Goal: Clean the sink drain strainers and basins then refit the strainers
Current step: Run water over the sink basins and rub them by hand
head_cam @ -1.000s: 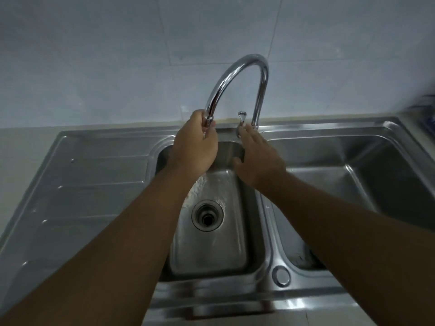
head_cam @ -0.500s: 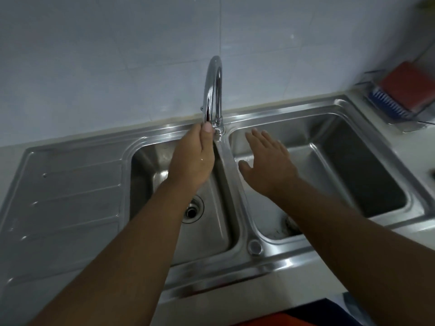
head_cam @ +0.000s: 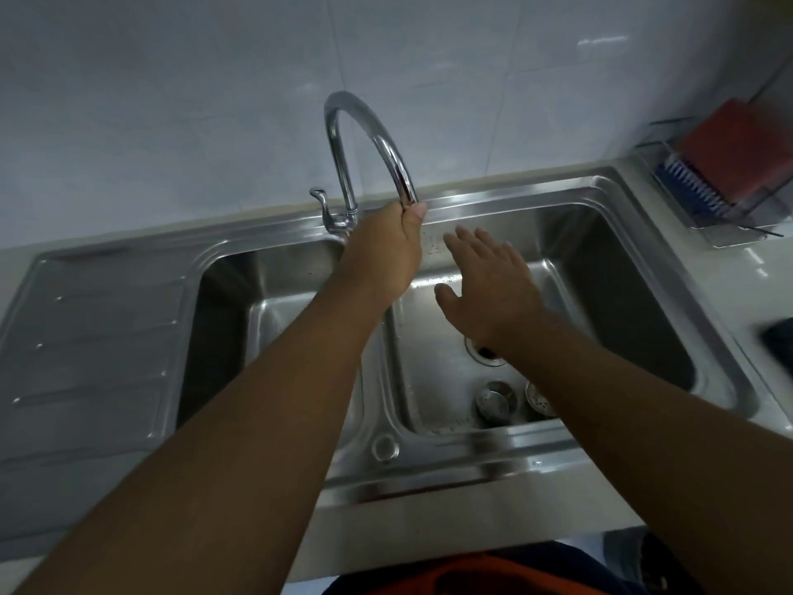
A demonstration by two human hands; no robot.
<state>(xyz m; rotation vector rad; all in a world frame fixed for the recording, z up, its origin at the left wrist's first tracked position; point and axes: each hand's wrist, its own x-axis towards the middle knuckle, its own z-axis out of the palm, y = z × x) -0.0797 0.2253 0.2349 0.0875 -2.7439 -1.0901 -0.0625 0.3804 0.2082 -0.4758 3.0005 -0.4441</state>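
Left hand [head_cam: 386, 255] gripping the faucet spout [head_cam: 373, 135] tip, both strainers [head_cam: 495, 399] loose in the right basin [head_cam: 600, 259].

On my feed the left hand's fingers curl round the spout's outlet end, which sits close to the rear rim near that basin's rear left corner. The right hand [head_cam: 489, 285] hovers flat and empty above the basin, fingers spread. The strainers lie on the basin floor by the front wall, just beside the uncovered drain [head_cam: 482, 352]. My worry is that water started with the outlet this near the rim would splash over the edge. Grit rinsed off could also go straight down the open drain.
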